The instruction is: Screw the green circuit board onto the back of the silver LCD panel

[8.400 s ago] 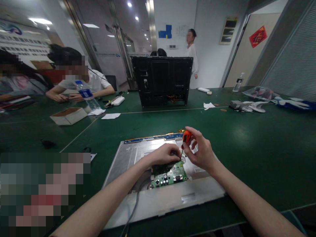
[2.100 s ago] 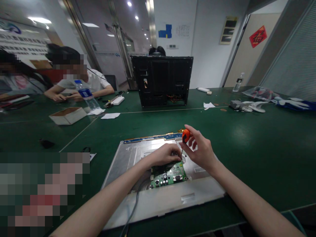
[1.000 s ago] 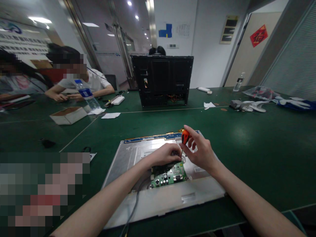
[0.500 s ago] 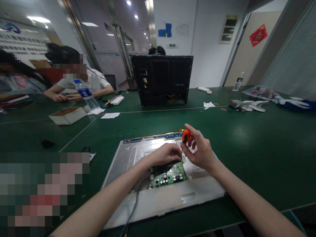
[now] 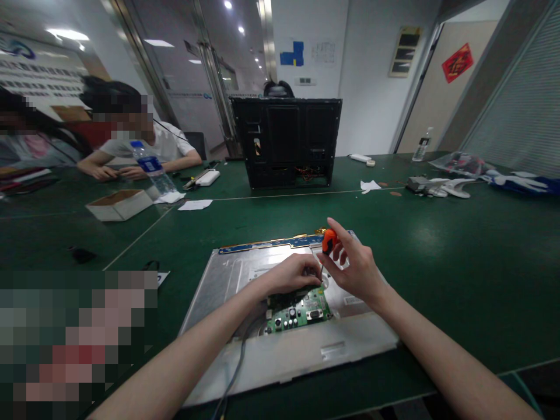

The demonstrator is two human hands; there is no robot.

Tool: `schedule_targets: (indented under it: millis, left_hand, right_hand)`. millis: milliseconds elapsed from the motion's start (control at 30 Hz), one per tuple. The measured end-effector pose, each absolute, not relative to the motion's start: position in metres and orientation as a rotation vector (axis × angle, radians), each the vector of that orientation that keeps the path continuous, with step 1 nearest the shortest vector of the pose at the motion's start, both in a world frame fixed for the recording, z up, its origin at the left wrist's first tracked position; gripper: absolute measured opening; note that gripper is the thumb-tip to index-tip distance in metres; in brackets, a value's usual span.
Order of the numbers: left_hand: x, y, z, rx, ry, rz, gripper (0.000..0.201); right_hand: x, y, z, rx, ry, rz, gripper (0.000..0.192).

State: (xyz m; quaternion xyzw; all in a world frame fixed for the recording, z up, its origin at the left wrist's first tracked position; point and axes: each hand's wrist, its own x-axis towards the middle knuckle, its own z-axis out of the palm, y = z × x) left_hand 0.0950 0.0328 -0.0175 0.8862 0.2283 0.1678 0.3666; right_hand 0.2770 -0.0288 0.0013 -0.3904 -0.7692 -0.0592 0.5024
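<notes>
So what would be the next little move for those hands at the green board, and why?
Probably another small twist of the screwdriver. The right hand pinches its orange handle upright, tip down at the top edge of the circuit board, while the left hand presses on the board over the metal panel. Whether the screw is loose cannot be seen.

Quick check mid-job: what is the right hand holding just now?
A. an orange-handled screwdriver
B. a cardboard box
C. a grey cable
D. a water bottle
A: the right hand pinches the orange-handled screwdriver, tip down near the green circuit board, while the left hand rests on the board's far edge.
</notes>
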Motion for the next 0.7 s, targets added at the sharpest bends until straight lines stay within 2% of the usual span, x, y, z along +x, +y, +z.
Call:
schedule_targets:
  millis: [700]
  left_hand:
    - [0.0946,0.0334,-0.0147,2.268,0.616,0.387,0.003]
  right_hand:
    - [0.2786,-0.031,0.0048,-0.969,-1.901,-0.15,0.069]
